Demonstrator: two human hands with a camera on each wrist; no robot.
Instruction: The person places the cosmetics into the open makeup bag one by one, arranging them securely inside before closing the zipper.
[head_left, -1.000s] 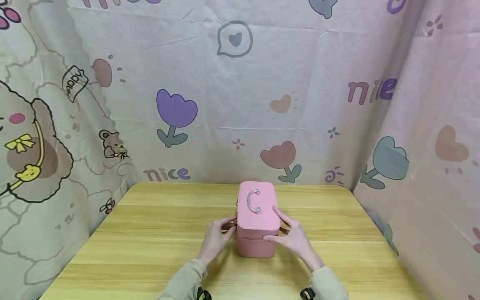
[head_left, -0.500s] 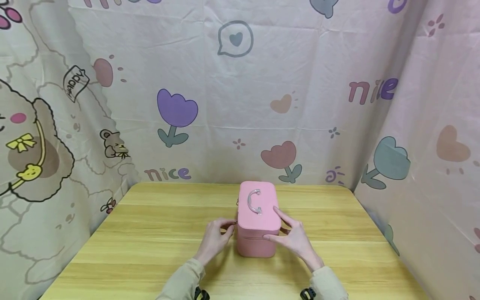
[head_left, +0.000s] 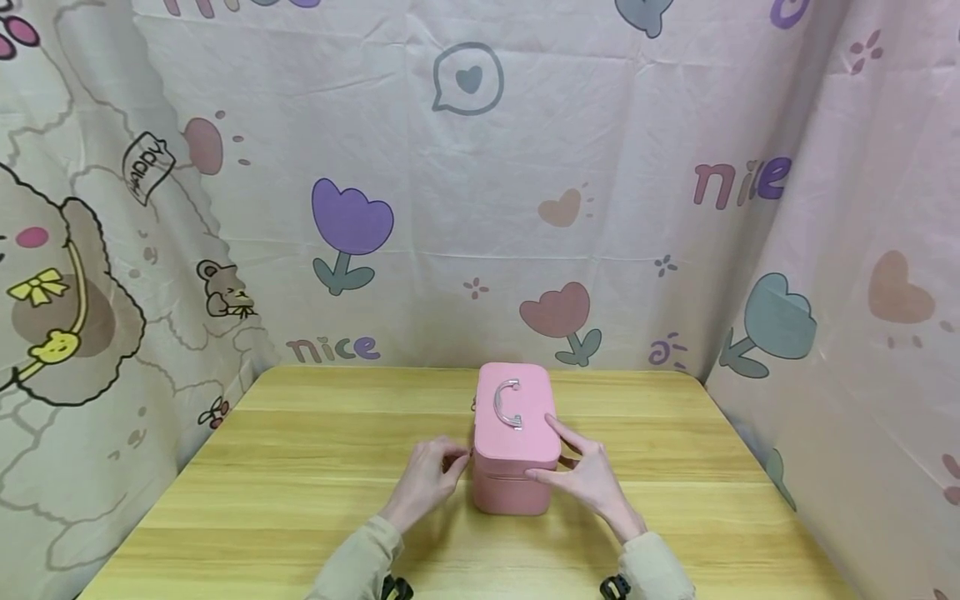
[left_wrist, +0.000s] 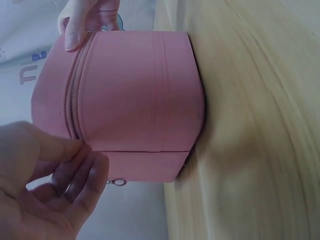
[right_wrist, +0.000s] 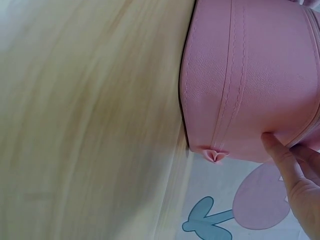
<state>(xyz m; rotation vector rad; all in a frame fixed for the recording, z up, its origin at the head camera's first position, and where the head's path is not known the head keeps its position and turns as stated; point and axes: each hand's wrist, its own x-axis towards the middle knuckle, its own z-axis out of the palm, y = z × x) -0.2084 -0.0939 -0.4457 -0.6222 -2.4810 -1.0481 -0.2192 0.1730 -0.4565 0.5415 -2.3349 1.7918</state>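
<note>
A pink cosmetic case point(head_left: 517, 492) with a zipped lid and a silver handle point(head_left: 498, 403) stands upright on the wooden table. At its left side my left hand point(head_left: 429, 477) pinches the zipper pull between thumb and fingertips, which hide the pull itself. The zipper point(left_wrist: 73, 102) runs round the case below the lid, closed along the part that shows in the left wrist view. My right hand point(head_left: 588, 479) grips the case's right front corner, thumb on the front and a finger on the lid's edge. A second zipper pull point(left_wrist: 119, 182) hangs farther back on the left side.
The table point(head_left: 315, 450) extends on both sides of the case. Printed curtains point(head_left: 450, 183) hang behind it and along both sides. A black wrist strap point(head_left: 615, 587) shows at the right sleeve.
My left hand has slid a little toward me along the case's left side, fingertips still at the zipper. My right hand and the case have stayed in place.
</note>
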